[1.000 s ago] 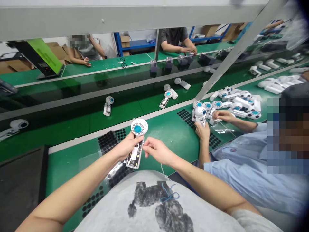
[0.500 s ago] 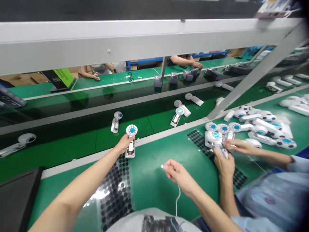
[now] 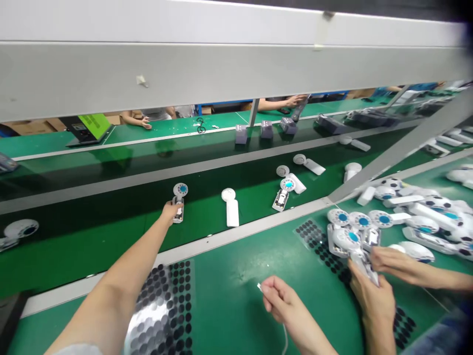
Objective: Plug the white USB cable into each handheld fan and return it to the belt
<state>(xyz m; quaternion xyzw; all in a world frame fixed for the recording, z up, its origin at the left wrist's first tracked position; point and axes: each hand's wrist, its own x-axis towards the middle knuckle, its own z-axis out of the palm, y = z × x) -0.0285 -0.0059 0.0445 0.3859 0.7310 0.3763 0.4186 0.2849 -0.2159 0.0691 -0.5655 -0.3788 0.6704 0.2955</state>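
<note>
My left hand [image 3: 170, 213] reaches over the green belt, its fingers closed on a small white handheld fan [image 3: 179, 209] whose handle is open with inner parts showing. The fan's round head has a blue centre. To its right, another white fan [image 3: 232, 211] lies on the belt with a plain side up. Above the green bench, my right hand [image 3: 280, 298] pinches the end of a thin white cable [image 3: 285, 339]. A small white plug [image 3: 259, 286] sticks out past the fingertips.
Sheets of black round pads [image 3: 181, 296] lie on the bench. At right, a co-worker's hands [image 3: 373, 291] hold a fan part beside a pile of white fans [image 3: 424, 207]. A grey beam [image 3: 221, 74] crosses overhead; a slanted post [image 3: 402, 143] stands at right.
My left hand has let go of one fan, which seems to be the one now lying face down on the belt, and has taken hold of another. My right hand still holds the cable.
</note>
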